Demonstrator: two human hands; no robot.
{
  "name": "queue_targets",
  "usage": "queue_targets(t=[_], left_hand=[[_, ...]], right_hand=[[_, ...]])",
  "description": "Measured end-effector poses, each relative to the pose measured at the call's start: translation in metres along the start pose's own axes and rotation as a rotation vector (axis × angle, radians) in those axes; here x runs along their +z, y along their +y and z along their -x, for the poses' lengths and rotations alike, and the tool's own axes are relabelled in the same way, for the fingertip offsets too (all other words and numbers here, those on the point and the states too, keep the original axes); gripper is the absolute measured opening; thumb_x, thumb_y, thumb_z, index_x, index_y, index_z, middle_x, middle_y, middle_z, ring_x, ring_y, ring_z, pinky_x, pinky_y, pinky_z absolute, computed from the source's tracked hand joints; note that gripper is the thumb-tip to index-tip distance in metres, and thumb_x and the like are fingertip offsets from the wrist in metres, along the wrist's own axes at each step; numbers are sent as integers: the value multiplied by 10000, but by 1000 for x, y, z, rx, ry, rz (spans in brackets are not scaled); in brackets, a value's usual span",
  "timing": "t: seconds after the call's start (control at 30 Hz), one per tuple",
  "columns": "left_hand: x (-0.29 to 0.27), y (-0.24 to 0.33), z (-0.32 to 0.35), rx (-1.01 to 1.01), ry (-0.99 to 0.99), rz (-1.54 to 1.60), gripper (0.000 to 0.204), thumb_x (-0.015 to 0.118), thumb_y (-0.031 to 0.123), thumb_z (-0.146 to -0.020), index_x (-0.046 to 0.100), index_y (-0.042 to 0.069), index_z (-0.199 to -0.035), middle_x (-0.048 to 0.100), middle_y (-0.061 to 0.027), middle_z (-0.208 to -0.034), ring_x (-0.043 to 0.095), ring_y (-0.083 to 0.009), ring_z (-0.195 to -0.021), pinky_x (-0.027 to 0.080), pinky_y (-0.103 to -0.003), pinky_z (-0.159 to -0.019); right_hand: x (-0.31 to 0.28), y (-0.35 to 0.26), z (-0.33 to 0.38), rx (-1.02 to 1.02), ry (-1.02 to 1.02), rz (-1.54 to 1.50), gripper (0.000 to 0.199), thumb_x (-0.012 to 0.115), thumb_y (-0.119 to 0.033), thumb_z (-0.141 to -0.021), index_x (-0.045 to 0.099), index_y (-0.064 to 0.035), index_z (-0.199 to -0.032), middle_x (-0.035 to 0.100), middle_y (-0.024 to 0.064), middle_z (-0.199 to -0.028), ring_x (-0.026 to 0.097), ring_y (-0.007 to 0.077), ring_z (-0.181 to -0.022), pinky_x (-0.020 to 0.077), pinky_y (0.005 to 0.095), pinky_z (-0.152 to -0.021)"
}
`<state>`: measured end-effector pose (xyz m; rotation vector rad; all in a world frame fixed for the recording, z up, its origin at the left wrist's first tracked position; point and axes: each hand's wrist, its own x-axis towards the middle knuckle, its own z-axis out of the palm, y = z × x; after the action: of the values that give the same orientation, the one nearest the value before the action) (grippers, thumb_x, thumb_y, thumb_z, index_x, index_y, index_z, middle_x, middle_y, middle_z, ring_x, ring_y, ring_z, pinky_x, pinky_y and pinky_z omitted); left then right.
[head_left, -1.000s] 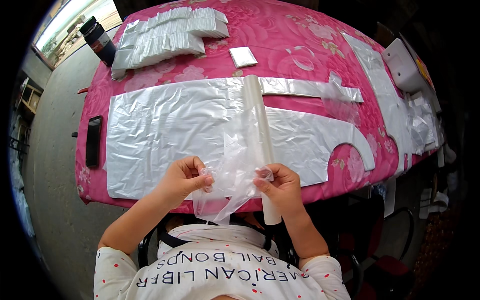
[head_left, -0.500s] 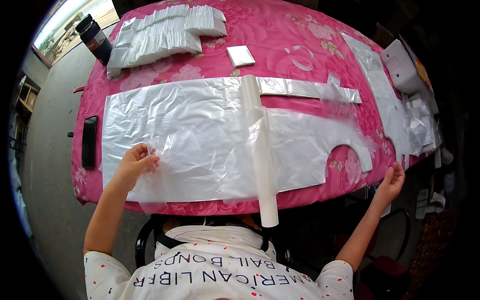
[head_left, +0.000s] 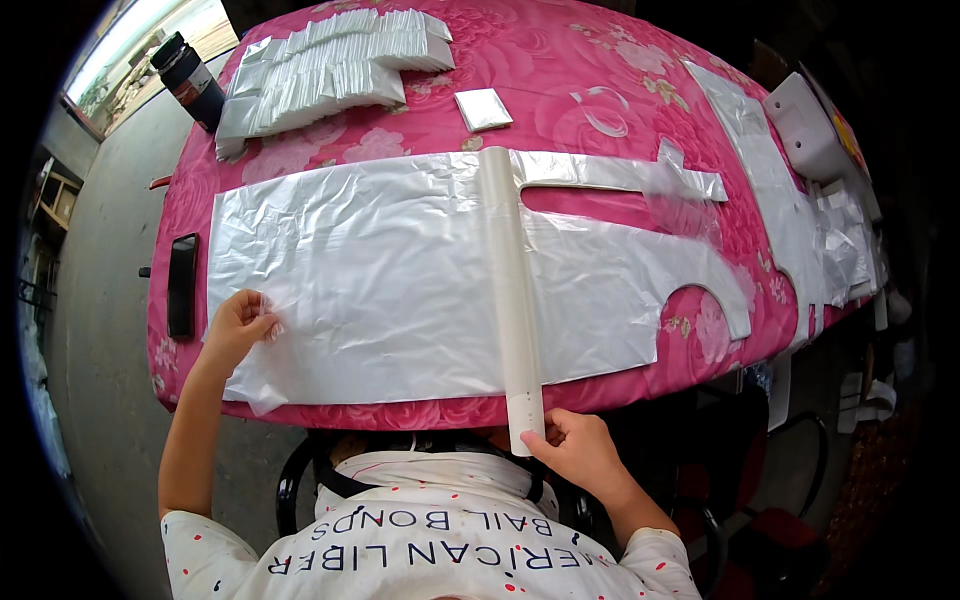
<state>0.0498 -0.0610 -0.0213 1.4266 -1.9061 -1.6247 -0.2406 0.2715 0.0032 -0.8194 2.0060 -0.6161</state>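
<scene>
A stack of silvery-white plastic bags (head_left: 370,290) with cut-out handles lies flat across the table. Across its middle rests a long, pale translucent strip (head_left: 512,290) that overhangs the near table edge. My right hand (head_left: 578,452) grips the strip's near end between thumb and fingers. Over the stack's left part, my left hand (head_left: 240,325) is closed in a pinch on a thin clear plastic film (head_left: 268,375), which hangs down to the stack's near left corner.
Folded silvery packets (head_left: 320,75) stand in rows at the far left, beside a dark jar (head_left: 187,82). One packet (head_left: 482,110) lies alone behind the stack. A phone (head_left: 182,286) rests at left. At right are another bag stack (head_left: 745,160) and a white container (head_left: 805,125).
My right hand has come in from the far right and taken hold of the strip's near end. My left hand has moved left with the film, which no longer covers the strip.
</scene>
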Motion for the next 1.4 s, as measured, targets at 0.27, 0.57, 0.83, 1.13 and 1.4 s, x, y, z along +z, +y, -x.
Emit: queue_targets(t=[0.27, 0.57, 0.83, 1.13, 1.4], left_hand=[[-14, -7, -2, 1, 30, -93, 159, 608, -14, -797, 532, -22, -936, 585, -28, -745, 556, -66, -642, 450, -203, -575], [77, 61, 15, 780, 331, -742, 311, 575, -24, -740, 544, 24, -1045, 544, -135, -1133, 509, -328, -1049, 424, -390, -879], [216, 65, -3, 840, -71, -326, 504, 493, 36, -825, 368, -27, -1309, 365, -183, -1368, 355, -339, -1258, 299, -397, -1038], [236, 58, -11, 862, -45, -719, 584, 422, 136, -810, 288, -103, -1326, 283, -249, -1400, 247, -363, -1323, 185, -441, -1092], [236, 56, -9, 882, 9, -839, 599, 384, 172, -810, 287, -127, -1320, 275, -276, -1397, 234, -369, -1331, 159, -436, -1102]], right_hand=[[4, 2, -3, 15, -69, -67, 398, 638, -352, -750, 636, 5, -927, 652, 145, -740, 642, 249, -664, 487, 316, -620], [6, -7, 0, 50, -68, -89, 402, 637, -358, -749, 639, 0, -931, 646, 133, -716, 631, 236, -637, 478, 311, -602], [11, 2, 0, 37, -86, -54, 391, 632, -371, -753, 649, -20, -925, 638, 116, -686, 619, 219, -606, 478, 301, -596], [5, 8, -7, 34, -152, 47, 472, 666, -456, -719, 659, -24, -909, 653, 119, -699, 634, 239, -619, 489, 306, -601], [-54, -51, -100, -227, 24, 53, 408, 666, -328, -804, 626, 40, -977, 653, 67, -734, 600, 122, -644, 456, 234, -613]])
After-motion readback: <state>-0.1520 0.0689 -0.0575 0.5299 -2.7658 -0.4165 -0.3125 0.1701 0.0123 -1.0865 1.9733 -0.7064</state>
